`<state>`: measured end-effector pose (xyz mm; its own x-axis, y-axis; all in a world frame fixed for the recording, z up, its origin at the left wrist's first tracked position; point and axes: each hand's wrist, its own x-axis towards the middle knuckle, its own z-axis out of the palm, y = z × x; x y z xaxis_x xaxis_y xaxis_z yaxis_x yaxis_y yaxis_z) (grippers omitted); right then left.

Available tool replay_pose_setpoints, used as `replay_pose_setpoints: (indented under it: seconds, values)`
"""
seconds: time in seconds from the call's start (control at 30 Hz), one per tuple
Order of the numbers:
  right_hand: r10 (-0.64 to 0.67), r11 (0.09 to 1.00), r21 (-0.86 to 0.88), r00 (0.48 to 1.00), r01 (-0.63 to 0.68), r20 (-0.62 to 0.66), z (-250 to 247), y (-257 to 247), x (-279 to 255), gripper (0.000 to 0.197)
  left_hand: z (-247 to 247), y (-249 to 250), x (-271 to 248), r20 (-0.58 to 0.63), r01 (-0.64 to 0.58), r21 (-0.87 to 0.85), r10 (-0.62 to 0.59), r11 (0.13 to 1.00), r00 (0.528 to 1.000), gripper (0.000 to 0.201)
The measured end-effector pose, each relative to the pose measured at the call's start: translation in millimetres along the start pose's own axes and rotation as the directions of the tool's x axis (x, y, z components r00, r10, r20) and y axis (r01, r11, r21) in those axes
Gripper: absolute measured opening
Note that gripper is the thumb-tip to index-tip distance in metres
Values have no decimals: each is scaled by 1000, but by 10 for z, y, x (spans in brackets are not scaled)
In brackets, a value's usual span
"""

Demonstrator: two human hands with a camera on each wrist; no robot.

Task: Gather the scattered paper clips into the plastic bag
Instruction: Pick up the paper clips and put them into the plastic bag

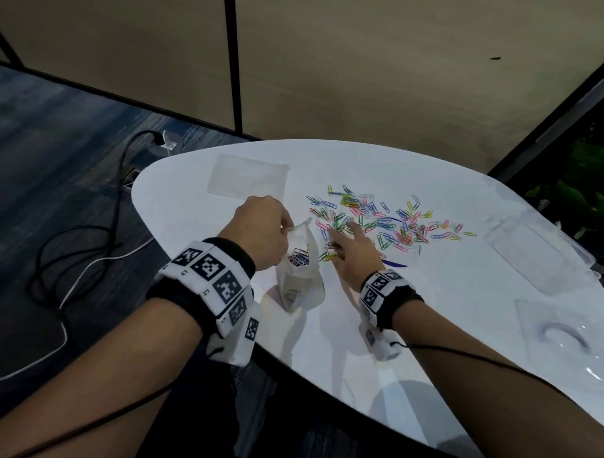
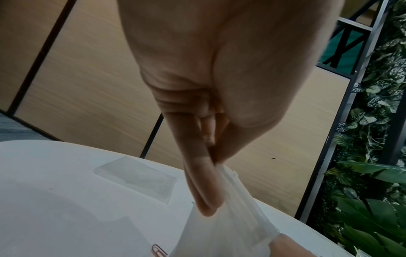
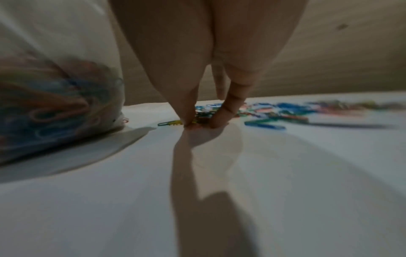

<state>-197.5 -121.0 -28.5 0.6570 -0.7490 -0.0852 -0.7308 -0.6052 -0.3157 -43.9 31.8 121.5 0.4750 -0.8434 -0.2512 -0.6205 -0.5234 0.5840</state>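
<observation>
Colourful paper clips [image 1: 389, 222] lie scattered across the middle of the white table [image 1: 433, 310]. A small translucent plastic bag [image 1: 301, 283] stands on the table near its left edge, with several clips [image 1: 299, 258] inside. My left hand [image 1: 283, 226] pinches the bag's upper rim [image 2: 230, 200] between thumb and fingers, holding its mouth up. Just right of the bag, my right hand [image 1: 342, 241] reaches down onto the near edge of the pile. Its thumb and fingertips [image 3: 217, 121] press on the table with a few clips [image 3: 202, 118] between them. The filled bag [image 3: 54, 104] bulges close on the left.
An empty flat clear bag [image 1: 249, 177] lies at the table's far left. A clear plastic box [image 1: 534, 251] and a clear lid [image 1: 564, 336] sit at the right. Cables [image 1: 89, 243] trail on the floor beyond the table's left edge. Plants [image 2: 373, 191] stand at the right.
</observation>
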Motion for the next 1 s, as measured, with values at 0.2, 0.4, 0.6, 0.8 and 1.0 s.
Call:
replay_pose_setpoints:
  seconds: [0.2,0.4,0.6,0.8,1.0]
  values:
    - [-150,940,-303,987,159,54,-47,-31,125,17,-9,24,8,16,4,7,-4,1000,1000,27]
    - [58,998,15,998,-58,-20,-373,169,126,17,-3,29,18,13,1,36,-2,999,1000,29]
    - [282,767,610,959,-198,-43,-829,248,26,6,40,71,53,16,1,30,-2,1000,1000,28]
    - [82,139,974,982,-178,167,-1084,-331,-325,23,105,109,77,10,2,3,-2,1000,1000,24]
    - [-22,398,908,988,-131,152,-841,-726,-461,16,115,150,56,-7,-11,-6,11,1000,1000,21]
